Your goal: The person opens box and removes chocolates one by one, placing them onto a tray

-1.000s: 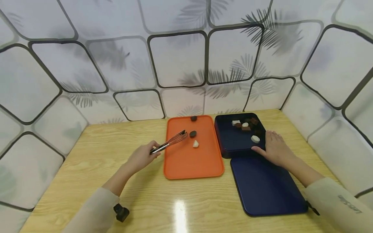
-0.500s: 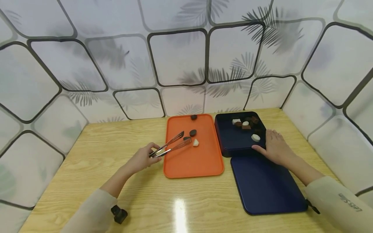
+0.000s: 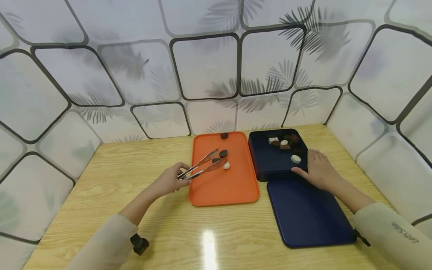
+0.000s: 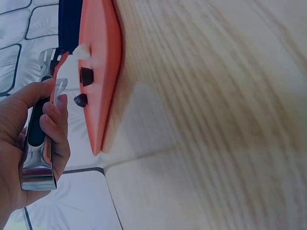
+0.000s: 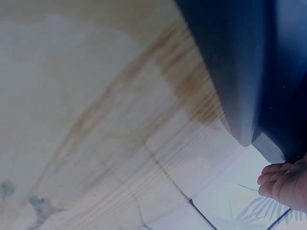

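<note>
My left hand (image 3: pixel 171 179) holds a pair of metal tongs (image 3: pixel 204 170) with black grips, their arms spread apart. The tongs reach over the orange tray (image 3: pixel 224 193). Between and near their tips lie a dark round piece (image 3: pixel 216 160), another dark piece (image 3: pixel 223 153) and a white pointed piece (image 3: pixel 227 165), which look like chocolates. In the left wrist view my fingers (image 4: pixel 56 125) and thumb press the tongs (image 4: pixel 39 167) from both sides. My right hand (image 3: pixel 321 171) rests on the right front corner of a dark blue box (image 3: pixel 275 175), thumb along its front, fingers extended.
Several white and brown pieces (image 3: pixel 285 146) and a white oval piece (image 3: pixel 296 159) lie inside the box. The blue lid (image 3: pixel 312 215) lies flat before it. Another dark piece (image 3: pixel 224 135) sits at the tray's far edge. A patterned curtain (image 3: pixel 206 67) stands behind the table.
The tongs have spread from nearly closed and moved slightly right, their tips now reaching about the dark piece and the white piece. My right hand has stayed on the box.
</note>
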Demonstrator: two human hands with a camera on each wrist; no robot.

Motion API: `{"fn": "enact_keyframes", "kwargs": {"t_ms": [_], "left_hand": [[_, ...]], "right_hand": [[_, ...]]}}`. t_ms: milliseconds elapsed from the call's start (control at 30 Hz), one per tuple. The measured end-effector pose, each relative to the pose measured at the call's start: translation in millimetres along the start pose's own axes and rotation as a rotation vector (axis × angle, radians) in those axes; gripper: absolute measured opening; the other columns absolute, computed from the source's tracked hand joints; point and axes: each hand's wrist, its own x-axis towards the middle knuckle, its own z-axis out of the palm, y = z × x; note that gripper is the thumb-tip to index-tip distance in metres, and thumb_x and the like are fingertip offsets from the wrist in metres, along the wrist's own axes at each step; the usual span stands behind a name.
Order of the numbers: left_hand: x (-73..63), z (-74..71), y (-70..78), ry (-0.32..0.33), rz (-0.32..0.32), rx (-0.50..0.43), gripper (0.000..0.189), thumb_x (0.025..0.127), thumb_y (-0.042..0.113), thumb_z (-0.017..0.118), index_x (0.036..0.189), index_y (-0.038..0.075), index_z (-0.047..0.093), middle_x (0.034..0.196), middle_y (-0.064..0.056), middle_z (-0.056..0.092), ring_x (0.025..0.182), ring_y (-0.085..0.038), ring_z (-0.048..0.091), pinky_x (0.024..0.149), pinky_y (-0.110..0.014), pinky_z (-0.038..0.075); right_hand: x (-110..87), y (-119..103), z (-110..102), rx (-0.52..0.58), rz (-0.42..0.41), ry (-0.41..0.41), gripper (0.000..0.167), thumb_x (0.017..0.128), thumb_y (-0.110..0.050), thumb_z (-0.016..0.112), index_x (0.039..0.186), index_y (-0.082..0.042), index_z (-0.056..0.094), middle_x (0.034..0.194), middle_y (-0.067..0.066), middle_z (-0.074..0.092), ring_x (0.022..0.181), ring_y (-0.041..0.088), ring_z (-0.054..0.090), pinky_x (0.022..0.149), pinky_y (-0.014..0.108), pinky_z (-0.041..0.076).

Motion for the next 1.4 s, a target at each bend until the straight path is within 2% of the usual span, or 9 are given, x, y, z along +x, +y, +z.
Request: {"fn": "enact_keyframes", "kwargs": {"t_ms": [433,667,900,1000,1200,1400], "left_hand": [[21.0,2.3,26.7,-0.074,0.033,0.012,0.041,0.088,0.017,0.067,0.123,0.004,0.049,0.079,-0.005,0.058,0.054,-0.016,0.051,0.049,-0.030,0.043],[37.9,8.4,43.9,-0.123,0.021,-0.005,0.040,0.089,0.018,0.066,0.124,0.007,0.049,0.081,-0.006,0.057,0.055,-0.015,0.048,0.051,-0.028,0.043],[50.8,12.7,63.5,-0.133,0.042,0.021,0.042,0.089,0.022,0.068,0.124,0.010,0.049,0.083,-0.006,0.058,0.057,-0.017,0.052,0.051,-0.028,0.045],[58.0,16.3,72.1,-0.137,0.040,0.029,0.042,0.088,0.023,0.068,0.124,0.010,0.049,0.082,-0.007,0.058,0.057,-0.018,0.052,0.051,-0.028,0.045],[78.8,28.5,86.4,-0.134,0.047,0.044,0.046,0.088,0.025,0.069,0.126,0.010,0.050,0.090,-0.006,0.060,0.062,-0.020,0.057,0.052,-0.029,0.047],[94.3,40.0,104.7,-0.196,0.064,0.049,0.047,0.088,0.026,0.068,0.130,0.014,0.049,0.096,-0.009,0.063,0.072,-0.032,0.063,0.061,-0.038,0.053]], "right_hand": [[-1.5,-3,-4,0.003,-0.002,-0.004,0.098,0.092,-0.059,0.047,0.133,0.026,0.022,0.134,0.046,0.029,0.126,0.059,0.026,0.105,0.063,0.018],[-0.8,0,-2,0.016,0.003,-0.005,0.097,0.091,-0.059,0.048,0.134,0.025,0.023,0.134,0.046,0.030,0.126,0.058,0.026,0.105,0.063,0.019],[-0.4,0,-2,0.029,-0.016,0.014,0.096,0.091,-0.058,0.050,0.133,0.025,0.023,0.132,0.046,0.031,0.124,0.059,0.027,0.104,0.063,0.020],[-1.7,0,-3,0.022,-0.011,0.013,0.097,0.091,-0.058,0.049,0.133,0.025,0.023,0.133,0.046,0.031,0.125,0.059,0.027,0.104,0.063,0.020],[-1.4,0,-4,0.011,-0.017,0.022,0.096,0.091,-0.058,0.050,0.133,0.024,0.024,0.132,0.046,0.032,0.124,0.058,0.028,0.104,0.063,0.020],[-0.4,1,-2,0.009,-0.011,0.015,0.097,0.091,-0.059,0.049,0.133,0.025,0.023,0.133,0.046,0.031,0.125,0.059,0.027,0.104,0.063,0.020]]}}
